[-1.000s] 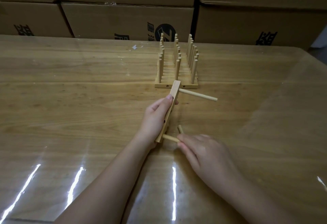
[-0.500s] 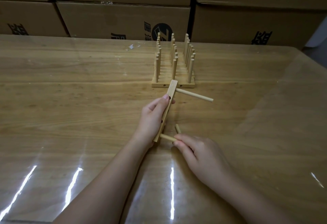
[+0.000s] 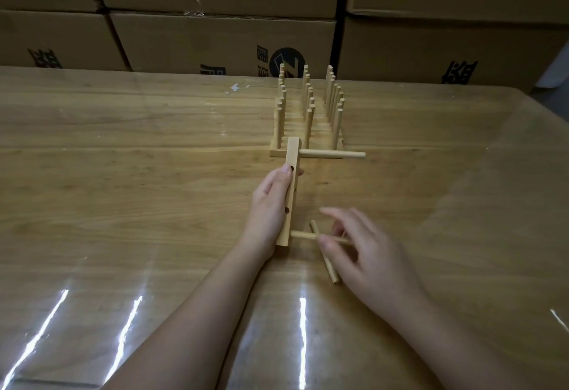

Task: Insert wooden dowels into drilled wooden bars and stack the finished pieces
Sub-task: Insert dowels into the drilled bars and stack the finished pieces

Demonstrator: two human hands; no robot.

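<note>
Just unclenched into spread, empty fingers at the right grip (image 3: 366,254), leaving the short round wooden dowel (image 3: 303,235) seated near-end in the drilled pale wooden bar (image 3: 294,158), clasped on edge by the left grip (image 3: 271,204) on the desk (image 3: 123,204). Next, probably: loose spare dowel (image 3: 331,269).

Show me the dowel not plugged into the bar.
The loose dowel lying flat by the right hand; the far dowel and near dowel stick out of the bar.

bar (image 3: 291,192) on table (image 3: 123,189), centre-ish; finished stack (image 3: 308,118) right behind its far end; loose dowel (image 3: 326,254) just right of near end; boxes (image 3: 215,41) behind table
</note>
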